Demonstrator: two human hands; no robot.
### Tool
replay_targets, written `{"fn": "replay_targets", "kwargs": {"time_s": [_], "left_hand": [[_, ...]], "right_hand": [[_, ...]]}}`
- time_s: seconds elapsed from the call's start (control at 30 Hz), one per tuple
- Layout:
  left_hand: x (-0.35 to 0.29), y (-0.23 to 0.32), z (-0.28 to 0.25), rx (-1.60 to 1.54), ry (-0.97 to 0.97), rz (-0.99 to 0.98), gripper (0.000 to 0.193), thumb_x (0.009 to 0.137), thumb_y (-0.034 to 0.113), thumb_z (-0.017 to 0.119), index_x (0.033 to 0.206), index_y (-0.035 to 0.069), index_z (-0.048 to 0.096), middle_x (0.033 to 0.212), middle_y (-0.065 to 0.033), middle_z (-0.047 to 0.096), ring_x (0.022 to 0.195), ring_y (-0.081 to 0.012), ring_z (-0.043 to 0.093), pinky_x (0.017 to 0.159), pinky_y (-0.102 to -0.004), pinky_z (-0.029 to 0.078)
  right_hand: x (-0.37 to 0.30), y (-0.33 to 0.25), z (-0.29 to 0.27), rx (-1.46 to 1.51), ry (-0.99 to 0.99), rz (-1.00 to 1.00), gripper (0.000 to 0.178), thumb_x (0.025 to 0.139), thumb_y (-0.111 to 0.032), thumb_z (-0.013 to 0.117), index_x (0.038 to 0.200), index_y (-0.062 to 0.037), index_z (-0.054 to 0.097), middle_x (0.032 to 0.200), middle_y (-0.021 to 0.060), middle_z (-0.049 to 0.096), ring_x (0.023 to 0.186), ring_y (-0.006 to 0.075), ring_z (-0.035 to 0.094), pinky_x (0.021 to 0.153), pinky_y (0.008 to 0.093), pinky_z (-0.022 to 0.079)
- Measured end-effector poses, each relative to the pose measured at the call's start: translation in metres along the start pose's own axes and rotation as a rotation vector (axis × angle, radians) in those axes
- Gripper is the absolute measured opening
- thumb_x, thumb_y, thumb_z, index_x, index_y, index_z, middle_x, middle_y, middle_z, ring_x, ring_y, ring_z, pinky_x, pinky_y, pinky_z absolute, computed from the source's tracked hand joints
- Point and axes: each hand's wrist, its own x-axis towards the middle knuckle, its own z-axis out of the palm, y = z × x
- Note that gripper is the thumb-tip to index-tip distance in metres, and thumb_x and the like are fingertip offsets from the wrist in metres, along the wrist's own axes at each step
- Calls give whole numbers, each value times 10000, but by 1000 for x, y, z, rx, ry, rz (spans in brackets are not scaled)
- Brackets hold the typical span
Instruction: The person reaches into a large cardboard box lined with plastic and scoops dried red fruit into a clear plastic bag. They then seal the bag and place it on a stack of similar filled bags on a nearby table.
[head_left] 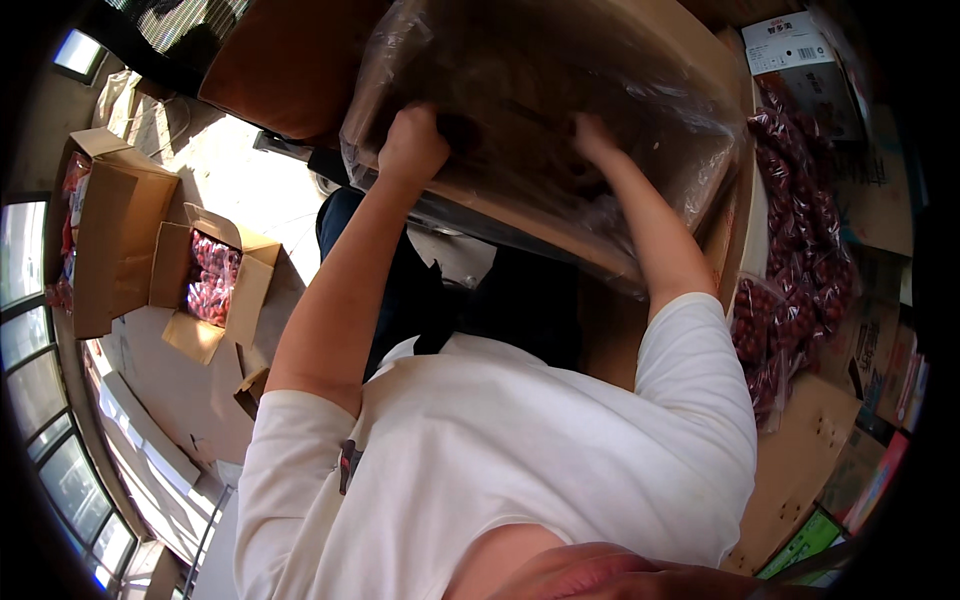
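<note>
A large cardboard box (pixel 550 232) lined with a clear plastic bag (pixel 690 165) stands in front of me. My left hand (pixel 415 147) is inside its left part, fingers curled into a closed shape beside a dark patch; whatever it may hold is hidden. Over toward the right of the box, my right hand (pixel 592 135) reaches down, with most of its fingers out of sight. Shadow and the plastic's sheen blur the contents of the box, so I cannot tell what lies in it.
Several clear bags of dark red round fruit (pixel 800 220) lie along the right, near a white and grey carton (pixel 800 70). On the left are an open box of red packets (pixel 212 278) and a taller open carton (pixel 115 225). A brown cushion-like shape (pixel 275 70) sits behind.
</note>
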Motion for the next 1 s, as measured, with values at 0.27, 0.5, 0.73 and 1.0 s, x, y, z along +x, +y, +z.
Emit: {"fn": "replay_targets", "kwargs": {"time_s": [0.27,0.5,0.73,1.0], "left_hand": [[0,-1,-3,-23,-11,-6,341,716,16,597,1047,52,667,1086,-183,622,1026,-363,588,864,-415,499],[0,2,-2,-5,-2,20,358,716,8,597,1063,59,667,1105,-184,618,1035,-361,586,868,-411,498],[-1,1,0,-14,3,17,346,722,12,593,1057,58,668,1084,-196,621,1023,-368,587,857,-416,502],[-2,0,-2,23,35,49,286,718,23,595,990,38,682,1049,-197,625,992,-376,591,830,-426,505]], "right_hand": [[-14,41,52,-516,-257,33,260,824,-160,539,1052,-83,637,1126,173,631,1070,319,607,829,512,498],[-14,69,65,-403,-163,1,356,808,-208,584,1143,-91,610,1135,173,627,1085,326,591,882,459,484],[-25,-32,-53,203,96,-90,416,802,-230,696,1160,-70,557,966,122,670,874,234,647,739,347,507],[-45,-99,-79,499,86,-263,358,842,-272,677,1111,-59,572,896,97,669,828,180,626,741,331,490]]}}
